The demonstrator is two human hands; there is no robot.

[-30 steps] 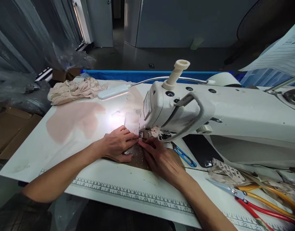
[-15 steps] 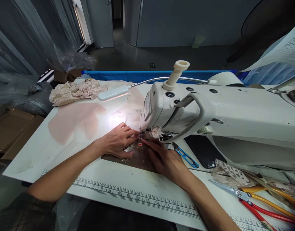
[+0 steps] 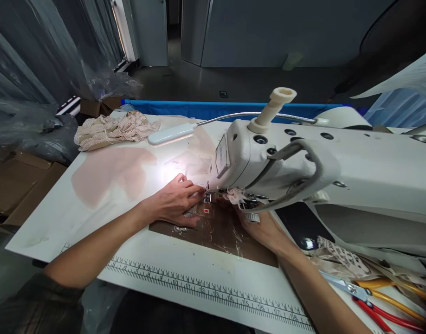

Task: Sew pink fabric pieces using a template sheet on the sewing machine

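A white sewing machine (image 3: pixel 286 157) stands over the table, its metal presser foot (image 3: pixel 209 197) low over the brown plate (image 3: pixel 234 234). My left hand (image 3: pixel 176 202) lies just left of the foot, forefinger tip beside it and thumb spread apart on the plate. Thin, sheer pale fabric (image 3: pixel 195 168) lies beyond these fingers; its edge near the needle is hard to make out. Under the machine head, right of the foot, reaches my right hand (image 3: pixel 258 227); its fingertips are mostly hidden. A small red-and-white mark (image 3: pixel 206 211) shows on the plate.
Bundled lace trim (image 3: pixel 113 130) lies at the back left, near a lit lamp (image 3: pixel 173 134). A black phone-like slab (image 3: pixel 301 225), scissors with yellow handles (image 3: pixel 352 288) and a red-handled tool (image 3: pixel 373 315) lie right. A ruler strip (image 3: pixel 202 290) runs along the front edge.
My right hand has moved right and farther under the machine head, uncovering more of the brown plate. My left hand stays by the foot. The view has shifted slightly.
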